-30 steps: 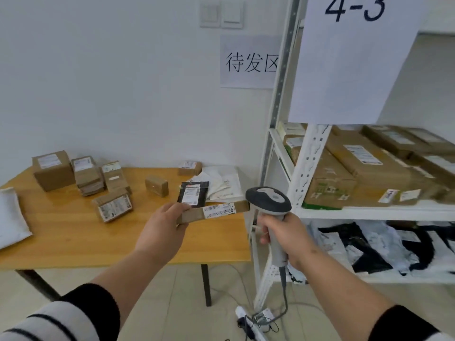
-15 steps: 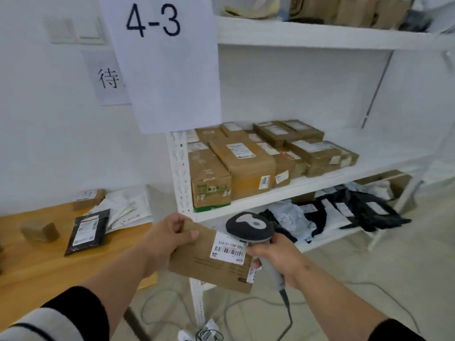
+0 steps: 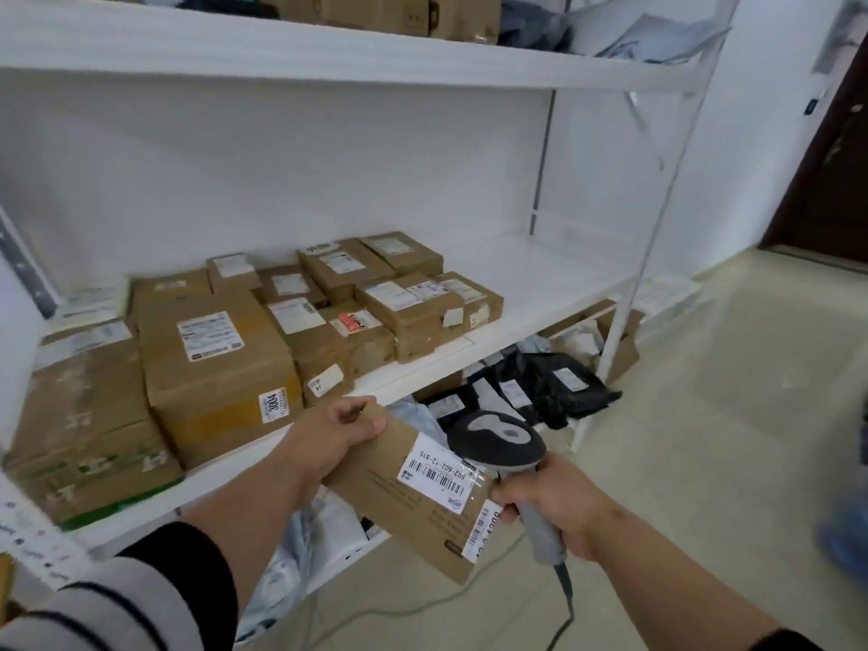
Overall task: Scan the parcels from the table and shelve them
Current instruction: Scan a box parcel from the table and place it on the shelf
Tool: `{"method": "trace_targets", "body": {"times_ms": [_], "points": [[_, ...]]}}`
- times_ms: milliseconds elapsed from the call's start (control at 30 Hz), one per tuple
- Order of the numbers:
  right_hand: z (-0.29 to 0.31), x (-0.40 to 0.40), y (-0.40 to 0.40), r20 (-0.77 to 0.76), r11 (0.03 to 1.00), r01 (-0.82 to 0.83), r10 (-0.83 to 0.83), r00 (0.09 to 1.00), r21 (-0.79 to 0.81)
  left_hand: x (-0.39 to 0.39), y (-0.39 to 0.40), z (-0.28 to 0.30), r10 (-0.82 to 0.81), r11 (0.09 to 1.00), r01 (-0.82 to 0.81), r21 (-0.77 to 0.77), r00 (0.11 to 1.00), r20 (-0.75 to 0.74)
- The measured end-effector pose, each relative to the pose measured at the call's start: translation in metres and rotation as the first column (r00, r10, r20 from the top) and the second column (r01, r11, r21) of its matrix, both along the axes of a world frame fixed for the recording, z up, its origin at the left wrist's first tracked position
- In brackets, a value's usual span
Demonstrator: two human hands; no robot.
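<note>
The middle shelf [image 3: 540, 293] lies bare right of its boxes [image 3: 329, 317]. The left hand [image 3: 329, 444] grasps the flat parcel [image 3: 399, 500] at its upper-left end, long axis running down-right. The right hand [image 3: 559, 500] grasps the scanner [image 3: 498, 439].

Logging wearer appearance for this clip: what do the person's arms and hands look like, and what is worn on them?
Both hands, left hand and right hand, are bare: no gloves, rings or watch visible. The left sleeve is black at the cuff, then white with thin dark stripes. The right sleeve, pushed up, shows only a black edge.

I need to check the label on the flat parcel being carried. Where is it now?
The flat brown parcel is low in the head view's centre, gripped by the left hand, beside the scanner in the right hand, before the middle shelf.
</note>
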State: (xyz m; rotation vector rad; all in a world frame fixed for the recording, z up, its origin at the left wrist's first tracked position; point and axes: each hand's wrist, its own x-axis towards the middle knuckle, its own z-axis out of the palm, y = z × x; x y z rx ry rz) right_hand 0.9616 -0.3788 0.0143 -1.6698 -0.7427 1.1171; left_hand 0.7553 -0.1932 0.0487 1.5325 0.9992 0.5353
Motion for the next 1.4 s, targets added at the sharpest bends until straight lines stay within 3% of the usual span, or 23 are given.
{"method": "trace_targets", "body": {"times_ms": [233,400,467,567,700,933,1167,1267,1400], "points": [[-0.002,0.087,0.014,-0.038,0.983,0.184,-0.183,0.982,0.013,0.122,0.043,-0.008,-0.071,0.997,0.072,0.030,0.996,-0.054],[0.012,0.166,0.063,-0.129,0.929,0.354,-0.339,0.932,0.113,0.217,0.095,-0.018,-0.101,0.969,0.120,0.216,0.990,-0.098],[0.021,0.197,0.087,-0.178,0.890,0.435,-0.410,0.894,0.137,0.251,0.118,-0.014,-0.041,0.906,0.122,0.406,0.979,-0.202],[0.034,0.239,0.122,-0.255,0.832,0.525,-0.476,0.841,0.179,0.298,0.152,0.002,0.031,0.770,0.130,0.624,0.970,-0.241],[0.038,0.290,0.167,-0.348,0.767,0.620,-0.544,0.764,0.162,0.342,0.184,0.011,0.040,0.715,0.177,0.676,0.955,-0.293],[0.020,0.387,0.270,-0.352,0.779,0.620,-0.558,0.752,0.089,0.398,0.245,0.011,0.127,0.787,0.159,0.596,0.904,-0.409],[0.012,0.481,0.383,-0.381,0.877,0.480,-0.441,0.813,0.009,0.452,0.307,0.008,0.243,0.876,0.007,0.482,0.857,-0.454],[0.012,0.505,0.431,-0.369,0.921,0.388,-0.370,0.853,-0.028,0.462,0.331,0.006,0.356,0.845,-0.045,0.533,0.790,-0.498],[0.004,0.510,0.494,-0.343,0.969,0.241,-0.247,0.906,-0.061,0.461,0.356,-0.001,0.418,0.837,0.013,0.547,0.629,-0.655]]}}
